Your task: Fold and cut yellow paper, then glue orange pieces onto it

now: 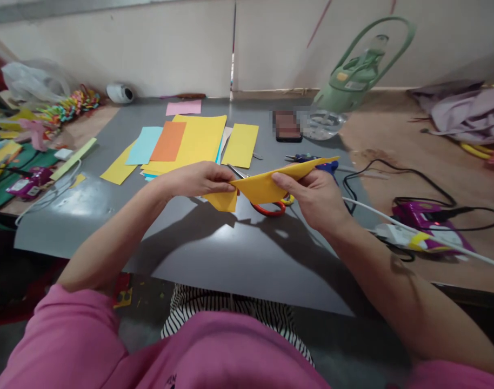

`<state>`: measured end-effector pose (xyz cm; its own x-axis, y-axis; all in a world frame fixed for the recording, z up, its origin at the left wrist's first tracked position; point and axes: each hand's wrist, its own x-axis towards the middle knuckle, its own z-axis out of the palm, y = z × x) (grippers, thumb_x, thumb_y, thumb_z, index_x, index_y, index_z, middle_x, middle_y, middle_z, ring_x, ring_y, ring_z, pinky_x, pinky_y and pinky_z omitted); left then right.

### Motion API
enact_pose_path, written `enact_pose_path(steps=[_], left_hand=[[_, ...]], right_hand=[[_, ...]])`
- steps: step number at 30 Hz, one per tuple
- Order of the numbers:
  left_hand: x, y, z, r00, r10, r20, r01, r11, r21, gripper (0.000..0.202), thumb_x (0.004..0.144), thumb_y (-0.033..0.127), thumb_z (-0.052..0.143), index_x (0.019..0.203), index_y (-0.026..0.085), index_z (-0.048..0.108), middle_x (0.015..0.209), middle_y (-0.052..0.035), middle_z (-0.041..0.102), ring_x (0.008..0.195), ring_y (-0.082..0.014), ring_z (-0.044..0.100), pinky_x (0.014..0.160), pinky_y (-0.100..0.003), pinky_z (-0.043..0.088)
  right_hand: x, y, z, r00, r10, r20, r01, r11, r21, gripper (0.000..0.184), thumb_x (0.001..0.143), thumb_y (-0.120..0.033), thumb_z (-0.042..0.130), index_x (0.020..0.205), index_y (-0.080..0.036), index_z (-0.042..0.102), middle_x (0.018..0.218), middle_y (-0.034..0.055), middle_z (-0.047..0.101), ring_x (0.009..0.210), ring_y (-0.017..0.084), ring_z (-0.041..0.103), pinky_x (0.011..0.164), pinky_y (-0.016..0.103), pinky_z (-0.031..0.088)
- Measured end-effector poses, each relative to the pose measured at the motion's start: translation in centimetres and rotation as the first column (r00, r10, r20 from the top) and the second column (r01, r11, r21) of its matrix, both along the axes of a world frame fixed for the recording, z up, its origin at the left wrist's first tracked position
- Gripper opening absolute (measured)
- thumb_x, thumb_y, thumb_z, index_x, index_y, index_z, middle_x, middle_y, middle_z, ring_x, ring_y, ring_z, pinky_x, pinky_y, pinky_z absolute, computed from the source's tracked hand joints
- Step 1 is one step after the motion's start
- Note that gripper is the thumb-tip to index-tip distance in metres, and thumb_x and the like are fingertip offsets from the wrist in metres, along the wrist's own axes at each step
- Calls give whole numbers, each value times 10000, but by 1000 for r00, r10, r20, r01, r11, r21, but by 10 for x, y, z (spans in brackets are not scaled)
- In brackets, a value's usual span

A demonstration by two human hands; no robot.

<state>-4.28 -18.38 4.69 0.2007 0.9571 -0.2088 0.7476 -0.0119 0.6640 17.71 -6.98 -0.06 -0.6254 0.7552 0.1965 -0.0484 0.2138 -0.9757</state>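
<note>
Both my hands hold a yellow sheet of paper (260, 187) above the grey table sheet. My left hand (202, 179) pinches its left end, where a piece hangs below the fingers and a gap or tear shows next to it. At the other end, my right hand (315, 195) grips the paper with the thumb on top and the fingers behind. Beneath the paper lie scissors (270, 209) with red and yellow handles, partly covered by it. Beyond my right hand is a blue-handled tool (298, 158), partly hidden.
Stacked yellow sheets (202, 140) lie ahead, with orange paper (169, 141) and light blue paper (144, 146) beside them. A phone (288, 127) and a green bottle (348, 81) stand farther right. Cables run to a purple power strip (427, 221) at the right.
</note>
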Motion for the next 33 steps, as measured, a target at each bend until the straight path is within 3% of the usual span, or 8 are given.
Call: enact_pose_path(steps=[3, 5, 10, 13, 18, 24, 29, 33], left_hand=[[4, 0, -6, 999, -30, -33, 33, 994, 101, 342, 940, 425, 521, 1147, 195, 667, 995, -24, 702, 850, -147, 611, 734, -242, 446], [9, -3, -14, 996, 8, -93, 21, 952, 306, 306, 951, 417, 546, 1132, 208, 676, 1040, -36, 717, 908, -161, 628, 786, -266, 471], [23, -31, -44, 873, 272, -405, 185, 583, 791, 252, 1001, 215, 471, 1099, 246, 701, 1112, -67, 713, 931, -181, 621, 848, -346, 507], [26, -55, -60, 795, 235, -560, 382, 523, 762, 320, 988, 124, 444, 1233, 209, 631, 1072, -71, 725, 881, -170, 636, 812, -326, 529], [30, -82, -85, 809, 117, -576, 365, 668, 648, 297, 1002, 125, 425, 1247, 143, 591, 1179, -98, 725, 1004, -173, 679, 864, -310, 553], [42, -91, -94, 839, 115, -532, 307, 707, 637, 372, 996, 356, 536, 1296, 138, 569, 1242, -120, 700, 1141, -232, 660, 927, -359, 552], [44, -92, -89, 815, 119, -568, 340, 695, 634, 370, 990, 420, 544, 1248, 164, 613, 1245, -94, 704, 1117, -227, 669, 924, -349, 534], [45, -91, -88, 798, 125, -590, 365, 679, 637, 393, 989, 417, 548, 1268, 146, 610, 1228, -101, 712, 1114, -222, 666, 930, -339, 512]], right_hand=[[4, -6, 2, 995, -99, 29, 91, 972, 217, 223, 833, -450, 719, 821, -230, 757, 769, 22, 733, 681, 195, 695, 608, 336, 585], [11, -14, 4, 989, -143, 29, 108, 853, 510, 173, 907, -377, 656, 880, -237, 755, 814, 25, 745, 720, 192, 697, 652, 337, 578], [34, -43, 4, 997, 77, 15, -18, 33, 999, 182, 895, -124, 641, 1056, -160, 719, 889, 49, 759, 778, 171, 655, 685, 318, 521], [39, -59, -6, 986, 104, 128, -112, -147, 983, 151, 908, -99, 609, 1010, -131, 716, 856, 33, 744, 764, 147, 632, 667, 314, 483], [35, -73, -30, 936, 110, 334, -325, -92, 941, 147, 955, -120, 557, 924, -167, 693, 798, 3, 701, 745, 120, 606, 649, 301, 425], [35, -73, -39, 880, 202, 429, -435, -17, 900, 162, 978, -234, 546, 986, -139, 677, 849, 39, 715, 784, 157, 628, 702, 320, 445], [44, -56, -27, 844, 337, 418, -510, 260, 820, 500, 995, -541, 426, 1147, -122, 652, 1022, 125, 726, 956, 214, 661, 812, 351, 517], [40, -42, -31, 918, 3, 397, -359, 435, 826, 366, 1011, -352, 472, 1180, -99, 676, 1032, 153, 711, 953, 220, 659, 810, 331, 534]])
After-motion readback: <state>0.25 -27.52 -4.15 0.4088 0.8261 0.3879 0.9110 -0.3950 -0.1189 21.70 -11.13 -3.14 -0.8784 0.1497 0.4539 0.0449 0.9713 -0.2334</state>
